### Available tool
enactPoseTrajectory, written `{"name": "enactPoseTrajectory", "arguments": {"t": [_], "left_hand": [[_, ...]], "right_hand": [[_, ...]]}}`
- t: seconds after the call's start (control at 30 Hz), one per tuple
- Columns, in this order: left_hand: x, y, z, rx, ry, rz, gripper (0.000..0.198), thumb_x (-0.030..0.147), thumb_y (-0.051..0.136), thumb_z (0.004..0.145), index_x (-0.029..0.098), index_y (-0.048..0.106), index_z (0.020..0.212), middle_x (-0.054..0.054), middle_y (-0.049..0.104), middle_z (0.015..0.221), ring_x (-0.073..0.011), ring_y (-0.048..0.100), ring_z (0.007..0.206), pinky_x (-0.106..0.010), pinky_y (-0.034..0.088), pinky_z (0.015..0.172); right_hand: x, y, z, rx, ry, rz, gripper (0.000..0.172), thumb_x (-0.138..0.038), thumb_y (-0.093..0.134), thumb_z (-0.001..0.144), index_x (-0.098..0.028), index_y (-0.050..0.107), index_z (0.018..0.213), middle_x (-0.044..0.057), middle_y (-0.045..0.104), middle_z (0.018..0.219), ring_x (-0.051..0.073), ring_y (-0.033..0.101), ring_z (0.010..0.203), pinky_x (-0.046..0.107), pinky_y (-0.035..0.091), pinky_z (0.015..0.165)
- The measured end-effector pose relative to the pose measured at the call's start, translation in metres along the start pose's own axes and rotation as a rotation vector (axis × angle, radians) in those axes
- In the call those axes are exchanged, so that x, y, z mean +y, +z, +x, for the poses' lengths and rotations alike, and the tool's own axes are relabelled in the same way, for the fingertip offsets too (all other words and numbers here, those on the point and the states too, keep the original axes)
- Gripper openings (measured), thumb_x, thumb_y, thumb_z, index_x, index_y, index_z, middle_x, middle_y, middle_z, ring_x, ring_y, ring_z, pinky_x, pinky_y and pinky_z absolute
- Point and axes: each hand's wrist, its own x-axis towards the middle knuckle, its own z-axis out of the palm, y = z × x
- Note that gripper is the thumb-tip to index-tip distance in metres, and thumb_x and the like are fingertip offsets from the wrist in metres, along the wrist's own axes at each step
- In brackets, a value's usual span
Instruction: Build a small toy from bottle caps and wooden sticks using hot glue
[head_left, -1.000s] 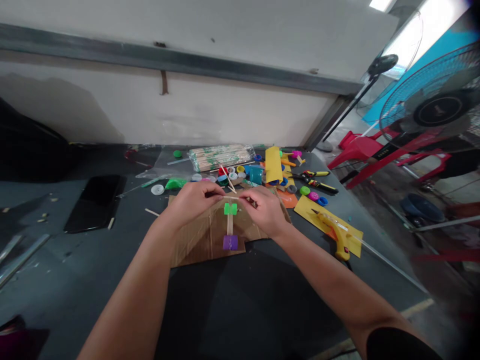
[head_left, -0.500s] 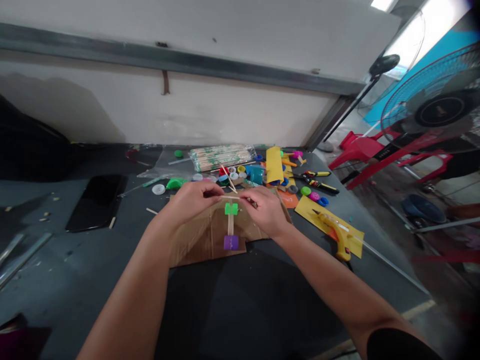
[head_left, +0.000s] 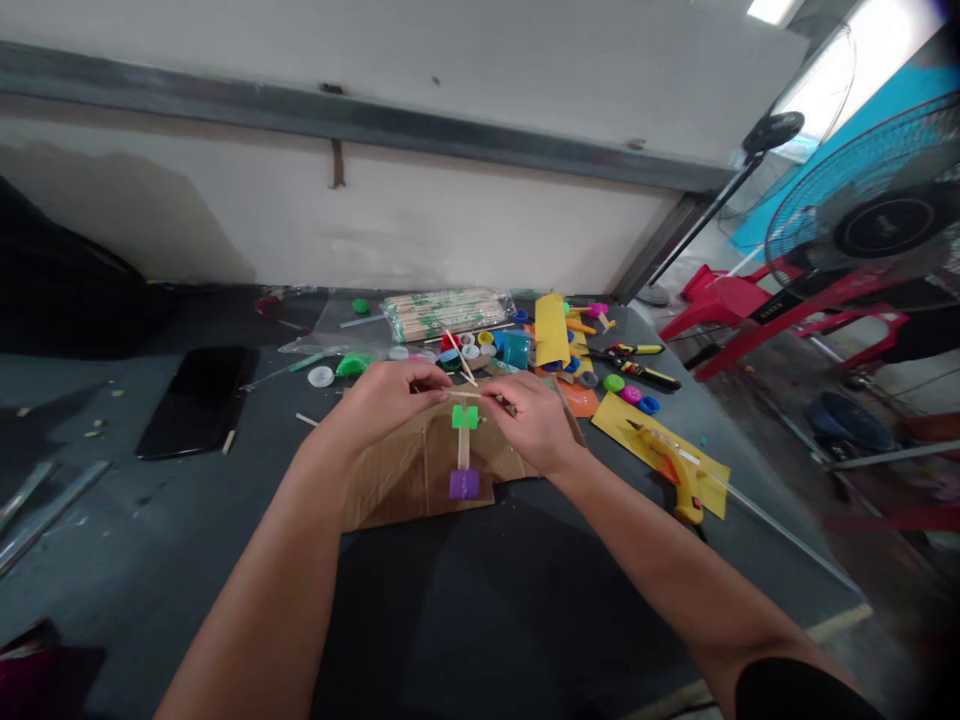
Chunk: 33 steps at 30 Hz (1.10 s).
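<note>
My left hand (head_left: 386, 398) and my right hand (head_left: 532, 418) both pinch the ends of a thin wooden stick (head_left: 465, 394) held crosswise over a sheet of brown cardboard (head_left: 394, 470). Below the stick hangs a green bottle cap (head_left: 464, 417), joined by an upright wooden piece to a purple cap (head_left: 463, 484) resting on the cardboard. The fingers of both hands are closed on the stick.
Behind the hands lie several coloured bottle caps (head_left: 472, 350), a bag of wooden sticks (head_left: 442, 313), yellow card pieces (head_left: 549, 330), cutters (head_left: 637, 370) and a yellow glue gun (head_left: 675, 468). A black phone (head_left: 196, 398) lies left. Red chairs and a fan (head_left: 877, 220) stand right.
</note>
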Motion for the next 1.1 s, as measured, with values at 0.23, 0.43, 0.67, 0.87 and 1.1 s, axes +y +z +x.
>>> {"name": "enactPoseTrajectory", "arguments": {"t": [0.23, 0.43, 0.67, 0.87, 1.1], "left_hand": [[0.001, 0.012, 0.003, 0.056, 0.077, -0.043, 0.013, 0.028, 0.063, 0.080, 0.022, 0.072, 0.088, -0.001, 0.073, 0.084, -0.0150, 0.065, 0.075, -0.026, 0.048, 0.066], [0.001, 0.016, 0.004, 0.049, 0.104, -0.041, 0.012, 0.029, 0.062, 0.082, 0.022, 0.071, 0.085, -0.001, 0.071, 0.083, -0.0137, 0.063, 0.073, -0.025, 0.046, 0.063], [0.003, 0.016, 0.005, 0.040, 0.122, 0.004, 0.013, 0.029, 0.061, 0.082, 0.021, 0.071, 0.083, -0.001, 0.071, 0.081, -0.0137, 0.062, 0.070, -0.025, 0.044, 0.062], [0.003, 0.016, 0.004, 0.052, 0.114, 0.017, 0.013, 0.031, 0.061, 0.082, 0.021, 0.071, 0.083, -0.001, 0.071, 0.079, -0.0133, 0.062, 0.068, -0.025, 0.044, 0.061], [0.002, 0.015, 0.003, 0.047, 0.102, 0.063, 0.012, 0.028, 0.060, 0.082, 0.021, 0.070, 0.083, 0.000, 0.070, 0.079, -0.0128, 0.062, 0.067, -0.025, 0.044, 0.061]], "right_hand": [[0.001, 0.001, -0.001, -0.011, 0.004, -0.003, 0.011, -0.020, 0.058, 0.090, -0.020, 0.070, 0.089, 0.005, 0.071, 0.085, 0.019, 0.062, 0.084, 0.031, 0.048, 0.078], [0.001, 0.001, 0.000, -0.009, -0.013, -0.010, 0.011, -0.021, 0.059, 0.090, -0.018, 0.069, 0.087, 0.005, 0.070, 0.083, 0.019, 0.062, 0.083, 0.031, 0.047, 0.077], [0.002, 0.001, 0.000, -0.015, -0.006, -0.005, 0.012, -0.021, 0.058, 0.091, -0.020, 0.070, 0.088, 0.004, 0.071, 0.084, 0.019, 0.062, 0.083, 0.031, 0.047, 0.077], [0.002, 0.001, 0.000, -0.009, -0.015, -0.013, 0.012, -0.020, 0.058, 0.090, -0.019, 0.069, 0.088, 0.005, 0.070, 0.083, 0.019, 0.062, 0.083, 0.031, 0.047, 0.077], [0.003, 0.001, 0.000, 0.003, -0.019, -0.014, 0.012, -0.020, 0.058, 0.090, -0.019, 0.069, 0.087, 0.005, 0.070, 0.082, 0.019, 0.062, 0.081, 0.031, 0.047, 0.076]]}}
